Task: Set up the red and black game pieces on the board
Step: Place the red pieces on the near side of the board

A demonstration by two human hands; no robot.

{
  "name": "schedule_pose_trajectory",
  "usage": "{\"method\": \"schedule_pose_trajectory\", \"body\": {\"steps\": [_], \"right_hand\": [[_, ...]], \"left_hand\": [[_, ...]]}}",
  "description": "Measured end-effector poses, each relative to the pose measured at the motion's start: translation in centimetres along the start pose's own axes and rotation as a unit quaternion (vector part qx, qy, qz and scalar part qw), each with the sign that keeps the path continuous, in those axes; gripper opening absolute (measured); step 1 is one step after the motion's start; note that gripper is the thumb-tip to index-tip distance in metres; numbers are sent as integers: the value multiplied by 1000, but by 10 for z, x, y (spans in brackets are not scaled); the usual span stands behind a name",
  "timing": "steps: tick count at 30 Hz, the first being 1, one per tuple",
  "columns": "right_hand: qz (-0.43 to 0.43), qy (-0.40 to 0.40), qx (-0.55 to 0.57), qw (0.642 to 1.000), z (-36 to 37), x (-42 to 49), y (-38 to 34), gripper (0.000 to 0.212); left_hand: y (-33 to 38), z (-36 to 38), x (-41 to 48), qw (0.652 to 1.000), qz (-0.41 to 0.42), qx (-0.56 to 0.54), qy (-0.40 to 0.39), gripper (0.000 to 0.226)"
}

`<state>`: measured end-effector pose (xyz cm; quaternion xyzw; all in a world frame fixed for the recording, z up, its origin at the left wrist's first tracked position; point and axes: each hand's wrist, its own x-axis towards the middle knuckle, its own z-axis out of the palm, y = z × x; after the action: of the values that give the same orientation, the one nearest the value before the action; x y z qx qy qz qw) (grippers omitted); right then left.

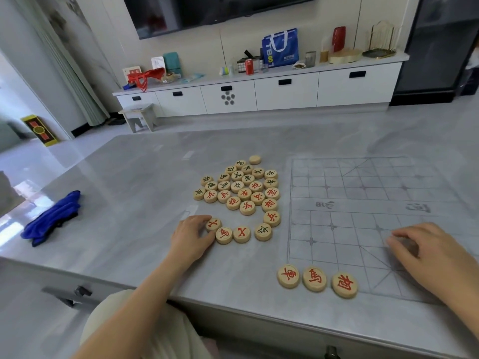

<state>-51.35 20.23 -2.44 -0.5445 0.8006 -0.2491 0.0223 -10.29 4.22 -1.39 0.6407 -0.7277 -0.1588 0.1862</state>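
Three red pieces stand in one row on the near edge of the board, toward its 7 o'clock corner. I count twenty-nine more, red and black mixed, in one heap on the table, at 9 o'clock from the board. The left hand pinches one red piece at the heap's 7 o'clock edge. The right hand rests curled on the board at 5 o'clock; I cannot tell whether it holds anything. One blue cloth lies at the table's 9 o'clock.

Home living room: wall television, drawer cabinet.
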Motion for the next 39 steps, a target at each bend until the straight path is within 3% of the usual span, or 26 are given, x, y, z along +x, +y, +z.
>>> {"method": "schedule_pose_trajectory", "body": {"steps": [7,11,14,17,21,23,27,30,34,39], "right_hand": [[5,-15,-30,999,-5,-1,0,22],[5,-20,-30,999,-7,-1,-1,22],[2,-25,-32,999,-9,-1,-4,21],[10,-37,-36,999,-12,-1,-8,24],[21,-45,-32,998,-17,-2,-10,28],[24,-45,-27,998,-18,-1,-9,28],[26,-42,-29,998,-20,-3,-7,29],[30,-36,-21,999,-21,-5,-5,29],[39,-34,-6,999,-24,-7,-3,31],[34,-35,-9,999,-24,-8,-4,32]], "left_hand": [[1,-2,4,999,-22,-29,-16,45],[20,-1,-7,994,41,-103,9,30],[38,7,-15,992,114,13,-46,52],[51,15,-14,988,123,79,-50,52],[73,12,-12,993,115,-19,-25,65],[101,13,-20,985,150,-81,-11,69],[171,35,-68,954,261,-114,-94,61],[202,62,-96,931,329,-60,-146,56],[208,79,-99,924,336,36,-179,50],[197,83,-97,923,342,30,-174,53]]}}
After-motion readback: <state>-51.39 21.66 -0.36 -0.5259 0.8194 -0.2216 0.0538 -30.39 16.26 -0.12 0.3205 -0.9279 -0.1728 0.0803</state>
